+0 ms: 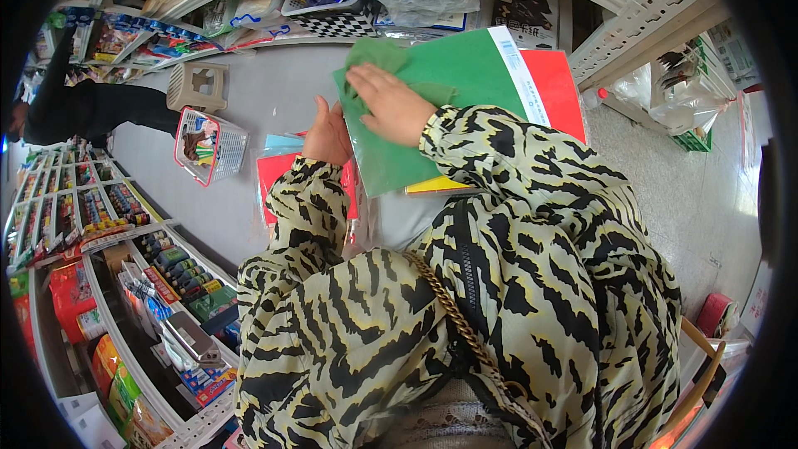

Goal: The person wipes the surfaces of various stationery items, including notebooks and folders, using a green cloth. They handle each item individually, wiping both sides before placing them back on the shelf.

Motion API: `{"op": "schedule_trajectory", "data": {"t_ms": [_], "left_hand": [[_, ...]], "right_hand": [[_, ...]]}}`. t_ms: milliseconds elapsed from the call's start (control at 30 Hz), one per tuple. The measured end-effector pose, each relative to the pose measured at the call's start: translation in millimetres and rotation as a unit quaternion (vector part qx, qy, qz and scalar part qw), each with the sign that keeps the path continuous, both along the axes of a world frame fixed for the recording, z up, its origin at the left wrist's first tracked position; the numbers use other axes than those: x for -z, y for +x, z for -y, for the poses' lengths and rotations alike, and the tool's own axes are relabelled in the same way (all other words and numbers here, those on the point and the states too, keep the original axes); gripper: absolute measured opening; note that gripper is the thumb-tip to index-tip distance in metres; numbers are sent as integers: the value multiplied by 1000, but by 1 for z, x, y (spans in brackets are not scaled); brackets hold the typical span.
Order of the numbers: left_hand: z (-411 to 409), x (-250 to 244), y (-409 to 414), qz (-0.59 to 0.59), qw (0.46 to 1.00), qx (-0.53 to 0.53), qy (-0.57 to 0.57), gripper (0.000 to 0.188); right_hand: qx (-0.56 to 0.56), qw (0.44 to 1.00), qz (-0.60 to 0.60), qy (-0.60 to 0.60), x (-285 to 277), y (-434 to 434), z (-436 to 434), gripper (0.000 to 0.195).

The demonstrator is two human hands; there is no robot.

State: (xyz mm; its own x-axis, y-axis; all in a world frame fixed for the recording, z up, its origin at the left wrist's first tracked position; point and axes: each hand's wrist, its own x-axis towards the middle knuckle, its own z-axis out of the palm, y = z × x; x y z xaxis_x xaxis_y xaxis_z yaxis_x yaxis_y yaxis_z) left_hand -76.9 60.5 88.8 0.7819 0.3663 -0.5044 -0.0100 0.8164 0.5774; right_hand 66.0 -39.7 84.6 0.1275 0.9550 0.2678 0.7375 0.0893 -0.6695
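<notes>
A pack of green sheets in a clear plastic sleeve lies before me, with a white printed strip along its right side. My right hand presses a crumpled green cloth flat on the pack's upper left part. Beside the pack's left edge is my left hand, palm turned inward and thumb raised; whether its fingers touch the edge is unclear. Red sheets show from beneath at the right, and a yellow sheet at the bottom. Another red pack lies under my left forearm, with light blue sheets behind it.
A white basket with a red rim stands on the floor at left, near a beige plastic stool and a person in black. Stocked shelves line the left. A shelf runs along the top; a perforated metal post stands right.
</notes>
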Motion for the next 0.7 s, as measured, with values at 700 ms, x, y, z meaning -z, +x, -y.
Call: {"op": "schedule_trajectory", "data": {"t_ms": [700], "left_hand": [[-1, 6, 5, -93, 983, 56, 147, 34]], "right_hand": [[181, 979, 41, -89, 19, 138, 105, 49]]}}
